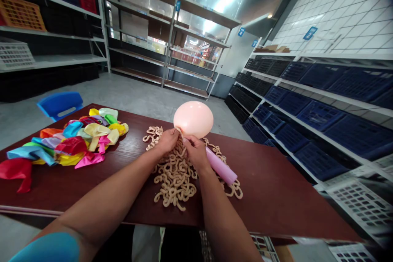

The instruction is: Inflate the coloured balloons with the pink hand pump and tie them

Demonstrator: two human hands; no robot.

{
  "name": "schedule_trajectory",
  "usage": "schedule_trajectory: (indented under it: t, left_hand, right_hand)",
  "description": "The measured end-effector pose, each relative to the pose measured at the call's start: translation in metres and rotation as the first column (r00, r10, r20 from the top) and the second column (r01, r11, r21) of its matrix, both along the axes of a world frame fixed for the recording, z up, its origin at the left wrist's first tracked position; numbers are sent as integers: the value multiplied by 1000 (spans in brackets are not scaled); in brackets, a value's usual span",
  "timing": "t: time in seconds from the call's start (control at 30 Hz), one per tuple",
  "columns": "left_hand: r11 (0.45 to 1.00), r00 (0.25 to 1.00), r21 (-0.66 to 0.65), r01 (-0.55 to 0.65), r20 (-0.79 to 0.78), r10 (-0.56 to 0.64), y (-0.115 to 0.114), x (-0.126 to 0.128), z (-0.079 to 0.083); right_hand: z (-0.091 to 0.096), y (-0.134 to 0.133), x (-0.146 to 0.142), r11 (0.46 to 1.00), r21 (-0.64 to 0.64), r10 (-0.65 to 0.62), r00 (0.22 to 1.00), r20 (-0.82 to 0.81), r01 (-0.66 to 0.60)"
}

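An inflated pale pink balloon (193,118) is just beyond my hands, its neck end turned toward me. My left hand (169,139) is closed, its fingertips pinched at the balloon's neck. My right hand (195,150) is closed at the same spot, thumb and forefinger together close to the left fingertips; a short tan piece shows between the hands. Exactly what each fingertip grips is partly hidden. Beneath both hands spreads a heap of curly tan strands (173,184). A pink-purple tube (224,168) lies on the strands, right of my right hand.
Many-coloured limp balloons (72,141) are piled on the left of the dark red-brown table (270,188). A blue chair (61,104) stands behind its left end. Shelves with dark blue crates (319,110) line the right side; a metal rack (168,45) stands at the back.
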State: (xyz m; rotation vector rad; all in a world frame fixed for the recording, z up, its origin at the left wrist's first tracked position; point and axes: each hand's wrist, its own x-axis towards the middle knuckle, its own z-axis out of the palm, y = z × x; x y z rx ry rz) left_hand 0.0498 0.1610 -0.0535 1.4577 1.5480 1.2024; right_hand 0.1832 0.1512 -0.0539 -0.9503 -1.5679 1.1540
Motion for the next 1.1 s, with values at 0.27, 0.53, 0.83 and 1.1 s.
schedule_trajectory:
  t: [0.27, 0.53, 0.83, 1.1]
  left_hand:
    - [994, 955, 110, -4, -295, 36, -4, 3, 4]
    - [982, 931, 144, 124, -360, -65, -10, 13, 4]
    - [970, 925, 221, 101, -380, -9, -19, 16, 8]
    - [981, 972, 179, 70, -235, -26, -20, 18, 5]
  right_hand:
    - [12, -1, 10, 824, 563, -142, 939, 314, -64]
    - [9, 1, 11, 912, 404, -108, 991, 77, 68]
    - [8, 4, 8, 996, -35, -88, 979, -183, 83]
    - [12, 1, 10, 961, -277, -41, 985, -168, -7]
